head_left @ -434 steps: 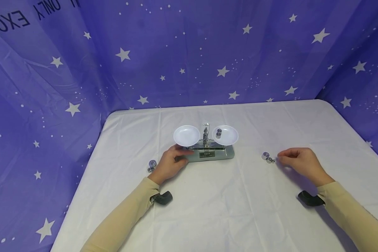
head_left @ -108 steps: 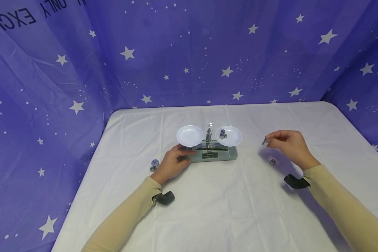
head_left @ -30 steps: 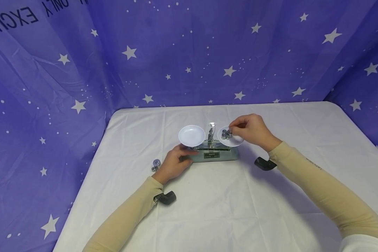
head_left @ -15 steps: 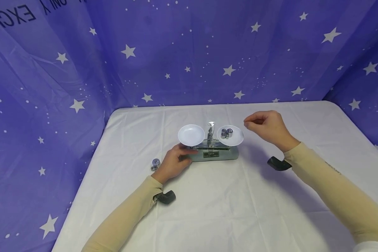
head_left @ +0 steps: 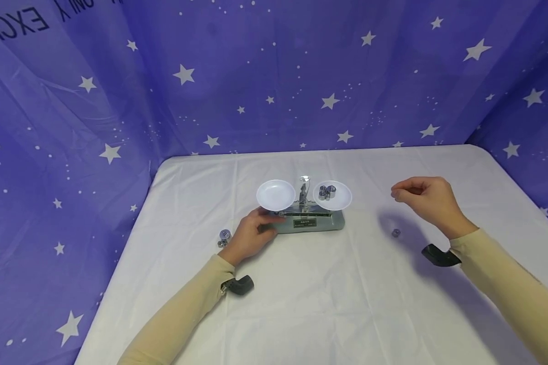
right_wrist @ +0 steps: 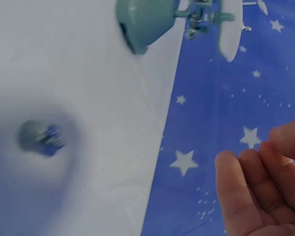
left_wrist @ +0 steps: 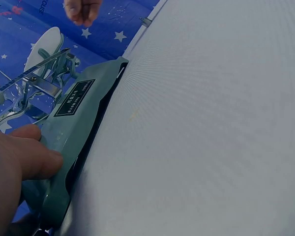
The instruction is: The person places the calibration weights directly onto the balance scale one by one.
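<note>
My left hand (head_left: 251,235) grips the left end of a grey-green balance scale (head_left: 319,221), its thumb on the front of the base in the left wrist view. Several shiny metal weights (head_left: 327,192) sit grouped on the scale's white right pan (head_left: 344,199). The white left pan (head_left: 275,194) is bare. My right hand (head_left: 426,200) hovers over the table to the right of the scale, holding nothing; its fingers bend loosely in the right wrist view. Below it, a single metal weight (head_left: 396,232) stands on the cloth, inside the hand's shadow.
A small cluster of metal weights (head_left: 224,236) lies left of my left wrist. White cloth (head_left: 310,304) covers the table. A purple curtain with stars (head_left: 301,76) hangs behind and at both sides. A dark camera mount (head_left: 440,255) juts from the right wrist.
Since a second ago my right hand has let go of a weight on the right pan and moved right, above the lone weight. The left hand has stayed on the scale's base.
</note>
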### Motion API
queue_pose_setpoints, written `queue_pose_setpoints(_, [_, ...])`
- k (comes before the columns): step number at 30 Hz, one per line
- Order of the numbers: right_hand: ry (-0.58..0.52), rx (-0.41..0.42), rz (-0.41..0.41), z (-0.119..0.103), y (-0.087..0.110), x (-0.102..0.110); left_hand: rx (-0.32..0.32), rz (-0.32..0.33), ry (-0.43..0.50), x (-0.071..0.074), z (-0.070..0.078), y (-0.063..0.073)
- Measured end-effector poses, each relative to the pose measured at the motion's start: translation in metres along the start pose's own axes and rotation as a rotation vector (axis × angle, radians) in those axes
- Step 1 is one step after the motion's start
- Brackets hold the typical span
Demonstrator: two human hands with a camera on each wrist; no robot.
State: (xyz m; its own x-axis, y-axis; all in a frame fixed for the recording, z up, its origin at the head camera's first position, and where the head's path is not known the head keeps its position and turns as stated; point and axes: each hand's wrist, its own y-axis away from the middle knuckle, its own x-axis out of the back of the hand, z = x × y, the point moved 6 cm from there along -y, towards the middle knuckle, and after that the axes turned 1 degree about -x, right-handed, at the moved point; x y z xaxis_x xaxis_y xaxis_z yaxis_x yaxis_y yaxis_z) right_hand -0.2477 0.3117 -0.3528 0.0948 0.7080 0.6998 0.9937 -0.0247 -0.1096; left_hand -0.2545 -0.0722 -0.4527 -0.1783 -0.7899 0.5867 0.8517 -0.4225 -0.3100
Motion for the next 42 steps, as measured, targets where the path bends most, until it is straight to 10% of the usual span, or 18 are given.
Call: queue_pose_setpoints(42, [0.051,-0.085,-0.058,0.082,0.045,-0.022,0.004,0.008,0.003,0.0,0.001,0.001])
